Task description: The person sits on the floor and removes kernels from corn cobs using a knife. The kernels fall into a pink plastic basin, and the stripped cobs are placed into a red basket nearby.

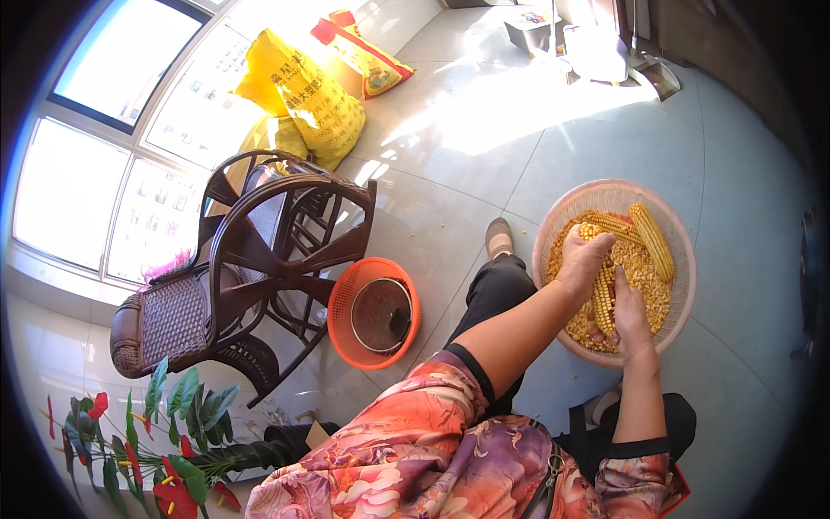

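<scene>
Over a round pinkish basket [679,305], my left hand [583,259] is closed around a yellow ear of corn. Kernels show above that hand, and a corn ear [604,298] extends below it; whether these are one ear or two I cannot tell. My right hand [630,313] grips the lower part, its thumb along the side and its fingers curled beneath. Loose corn kernels [648,295] cover the basket's bottom. Another whole ear [652,243] leans on the basket's right side, and one more [613,224] lies partly behind my left hand.
An orange plastic basket [335,324] holding a round metal-rimmed vessel [381,314] stands left of my foot [499,237]. Beyond it is a dark rattan rocking chair [285,259]. Yellow sacks [318,104] lean near the window. An artificial-looking red-flowered plant [188,454] lies lower left. Stray kernels dot the tiles.
</scene>
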The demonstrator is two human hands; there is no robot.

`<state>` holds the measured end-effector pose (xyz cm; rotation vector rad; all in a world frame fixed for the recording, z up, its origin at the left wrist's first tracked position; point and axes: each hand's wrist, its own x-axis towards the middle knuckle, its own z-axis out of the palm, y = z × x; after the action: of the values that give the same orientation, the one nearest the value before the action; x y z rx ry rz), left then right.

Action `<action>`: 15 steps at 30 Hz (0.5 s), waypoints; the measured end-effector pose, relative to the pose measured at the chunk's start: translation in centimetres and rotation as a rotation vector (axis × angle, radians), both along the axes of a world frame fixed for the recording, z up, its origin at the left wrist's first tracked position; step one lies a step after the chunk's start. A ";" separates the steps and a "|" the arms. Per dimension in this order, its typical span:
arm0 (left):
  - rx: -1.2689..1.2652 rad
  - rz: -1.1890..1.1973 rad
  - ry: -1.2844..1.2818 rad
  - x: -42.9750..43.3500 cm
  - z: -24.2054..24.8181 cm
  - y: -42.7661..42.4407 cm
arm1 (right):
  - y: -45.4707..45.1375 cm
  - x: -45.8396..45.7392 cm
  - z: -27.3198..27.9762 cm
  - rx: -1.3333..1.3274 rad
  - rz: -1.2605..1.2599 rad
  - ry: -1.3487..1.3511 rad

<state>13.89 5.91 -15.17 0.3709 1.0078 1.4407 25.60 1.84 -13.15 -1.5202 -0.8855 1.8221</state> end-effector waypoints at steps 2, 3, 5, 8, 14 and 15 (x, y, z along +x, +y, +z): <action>-0.005 0.022 -0.015 0.2 0.7 0.2 | 0.3 -0.3 -2.3 0.298 -0.045 -0.112; 0.013 0.021 -0.028 0.3 0.3 0.4 | 0.5 -0.3 -2.9 0.447 -0.065 -0.167; 0.042 0.040 -0.038 -0.7 -0.6 0.8 | 0.5 -0.4 0.6 0.456 0.163 -0.331; -0.063 0.015 -0.054 -0.4 0.5 1.7 | 1.1 -0.4 0.6 0.493 0.348 -0.614; -0.093 -0.148 0.018 -1.5 1.5 2.4 | 0.5 -1.8 2.0 0.209 0.095 -0.148; -0.099 -0.133 0.023 -1.4 1.4 2.3 | 0.6 -1.9 1.8 0.167 0.074 -0.108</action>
<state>12.44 8.25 -13.81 0.3761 1.0486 1.2649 23.71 2.40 -11.33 -1.5088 -1.1299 1.6830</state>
